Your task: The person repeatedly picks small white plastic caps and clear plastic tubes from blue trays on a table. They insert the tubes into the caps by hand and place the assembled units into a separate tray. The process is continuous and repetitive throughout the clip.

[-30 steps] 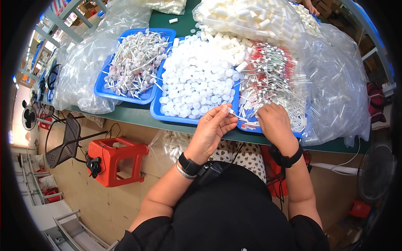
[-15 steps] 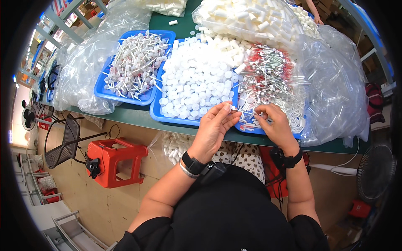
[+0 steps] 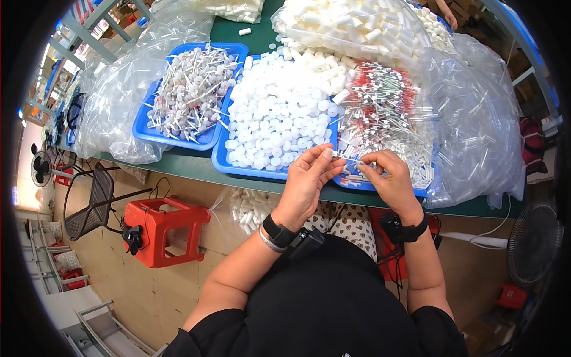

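My left hand [image 3: 305,183] pinches one end of a thin white stick [image 3: 347,158] between thumb and fingertips. Closed on its other end are the fingertips of my right hand [image 3: 391,178]. A small white piece shows at the left end, too small to name. Both hands hover over the front edge of a right blue tray [image 3: 420,192], which holds white tubes and thin metal pins with red and white ends [image 3: 380,98]. Left of it, translucent white discs [image 3: 279,134] fill a middle blue tray [image 3: 238,168]. Disc-and-stick pieces [image 3: 193,89] lie heaped in a left blue tray [image 3: 140,126].
A clear bag of cream cylinders [image 3: 357,27] lies behind the trays. Plastic bags flank them at left [image 3: 113,107] and right [image 3: 470,125]. A red stool [image 3: 166,229] stands on the floor at left, a black fan [image 3: 535,244] at right. Another person's hand [image 3: 450,21] shows at far right.
My hands have shifted very slightly, still holding the stick between them; the left wrist has moved a little to the right. The other person's hand has shifted upward.
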`<state>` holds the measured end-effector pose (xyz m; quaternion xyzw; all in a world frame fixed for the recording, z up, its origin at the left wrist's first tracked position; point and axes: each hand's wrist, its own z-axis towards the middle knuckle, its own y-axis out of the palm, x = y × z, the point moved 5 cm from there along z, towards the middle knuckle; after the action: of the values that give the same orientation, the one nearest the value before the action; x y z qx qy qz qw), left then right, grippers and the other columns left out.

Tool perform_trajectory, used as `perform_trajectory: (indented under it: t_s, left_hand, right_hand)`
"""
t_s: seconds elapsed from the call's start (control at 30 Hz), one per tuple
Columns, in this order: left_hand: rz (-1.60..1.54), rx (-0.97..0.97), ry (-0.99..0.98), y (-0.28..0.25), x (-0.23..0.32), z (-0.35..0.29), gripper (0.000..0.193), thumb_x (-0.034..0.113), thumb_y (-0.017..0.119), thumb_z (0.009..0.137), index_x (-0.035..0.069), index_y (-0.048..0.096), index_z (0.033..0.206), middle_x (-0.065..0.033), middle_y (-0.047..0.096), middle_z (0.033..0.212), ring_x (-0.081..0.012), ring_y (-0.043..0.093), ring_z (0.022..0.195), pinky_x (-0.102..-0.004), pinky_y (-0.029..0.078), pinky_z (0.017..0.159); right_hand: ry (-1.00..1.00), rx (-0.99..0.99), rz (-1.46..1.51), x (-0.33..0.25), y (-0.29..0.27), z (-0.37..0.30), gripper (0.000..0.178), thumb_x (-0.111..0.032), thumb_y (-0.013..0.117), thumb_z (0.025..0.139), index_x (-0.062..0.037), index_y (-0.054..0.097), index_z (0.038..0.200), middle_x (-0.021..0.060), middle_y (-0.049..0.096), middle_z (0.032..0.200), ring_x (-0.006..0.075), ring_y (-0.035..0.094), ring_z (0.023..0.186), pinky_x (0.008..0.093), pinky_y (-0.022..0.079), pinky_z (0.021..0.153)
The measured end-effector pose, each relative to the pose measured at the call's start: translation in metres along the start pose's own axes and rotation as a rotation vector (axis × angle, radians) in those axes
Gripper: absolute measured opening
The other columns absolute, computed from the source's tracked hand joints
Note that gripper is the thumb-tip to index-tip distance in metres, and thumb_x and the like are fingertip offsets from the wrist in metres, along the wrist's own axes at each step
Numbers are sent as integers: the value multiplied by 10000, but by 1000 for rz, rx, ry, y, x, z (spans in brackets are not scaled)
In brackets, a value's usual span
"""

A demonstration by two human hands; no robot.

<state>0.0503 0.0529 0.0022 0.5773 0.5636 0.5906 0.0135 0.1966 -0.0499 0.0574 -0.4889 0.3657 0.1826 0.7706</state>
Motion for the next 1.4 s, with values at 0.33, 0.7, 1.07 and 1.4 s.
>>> perform_trajectory:
  t_s: [0.33, 0.7, 1.07, 1.4]
  left_hand:
    - [227, -126, 0, 10, -6, -3, 348, 148, 588, 996, -40, 565, 1288, -101, 672, 1070, -141, 658, 983, -256, 530, 859]
    - [252, -226, -26, 21, -7, -11, 332, 163, 573, 1004, 2, 582, 1294, -99, 687, 1110, -136, 642, 976, -268, 492, 872]
    - [229, -177, 18, 9, -8, -7, 361, 157, 588, 995, -9, 562, 1315, -86, 651, 1182, -139, 633, 992, -263, 509, 858]
    - [-26, 128, 484, -74, 170, 36, 400, 247, 576, 1001, -58, 527, 1255, -146, 637, 1175, -201, 622, 1083, -304, 512, 930]
  right_hand:
    - [122, -75, 314, 9, 6, 2, 115, -77, 724, 862, -1, 671, 930, 40, 681, 829, 93, 611, 726, 246, 480, 666]
    - [294, -84, 509, 8, 11, 3, 162, -135, 650, 953, 8, 631, 1027, 3, 656, 772, 55, 570, 731, 208, 451, 690]
    - [184, -189, 245, -11, 7, 2, 135, -101, 655, 926, 33, 667, 942, 104, 703, 789, 137, 654, 674, 273, 506, 624]
    - [131, 59, 93, 9, -24, 3, 180, -112, 624, 952, 21, 673, 1063, 104, 710, 854, 139, 638, 715, 269, 501, 678]
